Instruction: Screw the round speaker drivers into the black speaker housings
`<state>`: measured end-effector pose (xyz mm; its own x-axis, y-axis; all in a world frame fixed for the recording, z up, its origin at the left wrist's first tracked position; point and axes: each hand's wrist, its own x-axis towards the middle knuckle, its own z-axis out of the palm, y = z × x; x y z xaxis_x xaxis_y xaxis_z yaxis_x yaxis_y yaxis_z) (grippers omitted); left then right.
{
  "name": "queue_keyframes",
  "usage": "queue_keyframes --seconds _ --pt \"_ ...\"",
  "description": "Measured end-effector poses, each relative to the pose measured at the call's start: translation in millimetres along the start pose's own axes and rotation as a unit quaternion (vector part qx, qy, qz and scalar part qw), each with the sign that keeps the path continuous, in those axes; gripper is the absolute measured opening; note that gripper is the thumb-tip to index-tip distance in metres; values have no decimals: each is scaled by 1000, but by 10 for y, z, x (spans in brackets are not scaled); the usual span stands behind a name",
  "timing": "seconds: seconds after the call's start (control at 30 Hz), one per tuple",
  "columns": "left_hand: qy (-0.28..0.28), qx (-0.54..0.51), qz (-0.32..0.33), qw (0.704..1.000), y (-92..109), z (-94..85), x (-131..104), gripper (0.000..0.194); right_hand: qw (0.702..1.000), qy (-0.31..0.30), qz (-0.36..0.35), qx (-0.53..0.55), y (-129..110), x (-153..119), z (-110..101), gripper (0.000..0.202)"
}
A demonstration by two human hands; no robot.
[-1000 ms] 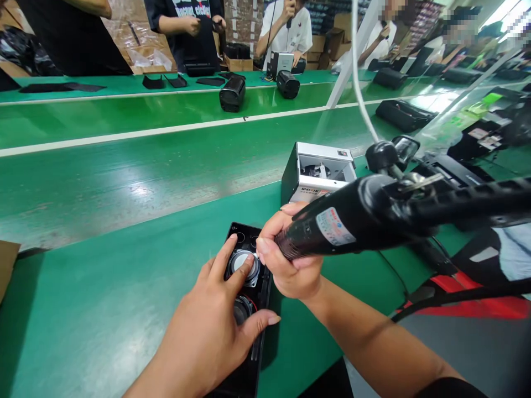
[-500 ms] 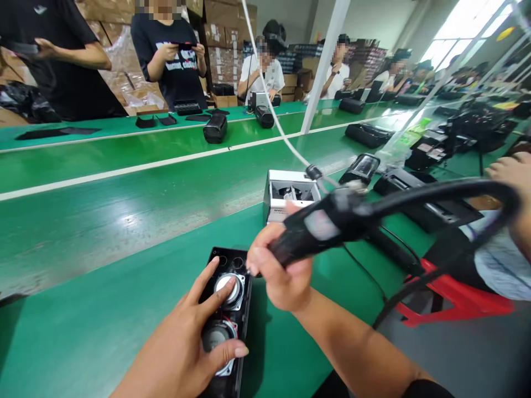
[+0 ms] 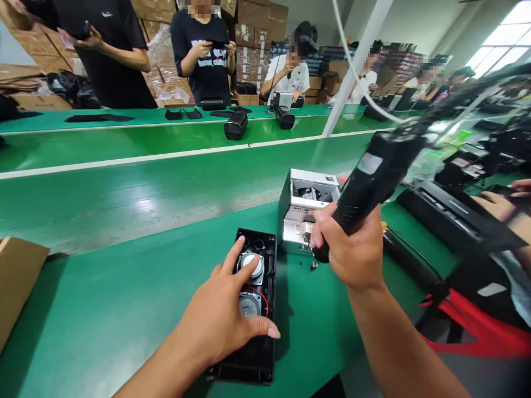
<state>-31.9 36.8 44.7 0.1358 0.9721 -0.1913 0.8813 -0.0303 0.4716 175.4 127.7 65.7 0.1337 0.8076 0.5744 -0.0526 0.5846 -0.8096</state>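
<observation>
A black casing point(image 3: 259, 359) with two round speakers point(image 3: 251, 268) in it lies on the green table. My left hand point(image 3: 222, 301) rests on it with fingers spread, fingertips on its top end and on the upper speaker, thumb across its right edge. My right hand point(image 3: 352, 240) is wrapped round a black corded power screwdriver point(image 3: 369, 171), tilted, its lower end near the front of a white box-like device point(image 3: 307, 207). Small screws point(image 3: 314, 266) lie on the table just below that device.
A cardboard box point(image 3: 19, 282) stands at the left edge. To the right are a long black housing point(image 3: 456, 213), a red stool point(image 3: 477, 326) and a co-worker's hands point(image 3: 498, 204). People stand or sit beyond the green conveyor point(image 3: 166, 193). A white cord point(image 3: 352, 66) hangs above.
My right hand has moved the screwdriver away from the casing, right toward the white device. My left hand stays on the casing. The view has shifted, showing the cardboard box and screws.
</observation>
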Motion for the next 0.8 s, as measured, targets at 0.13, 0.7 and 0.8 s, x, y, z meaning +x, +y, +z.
queue_keyframes --seconds 0.13,0.7,0.8 --pt "-27 3 -14 1000 29 -23 -5 127 992 -4 40 120 -274 -186 98 55" --pt "-29 -6 0 1000 -10 45 26 127 988 -52 8 148 119 -657 428 56" --pt "-26 -6 2 1000 -19 51 22 128 986 -56 13 155 158 -667 432 60"
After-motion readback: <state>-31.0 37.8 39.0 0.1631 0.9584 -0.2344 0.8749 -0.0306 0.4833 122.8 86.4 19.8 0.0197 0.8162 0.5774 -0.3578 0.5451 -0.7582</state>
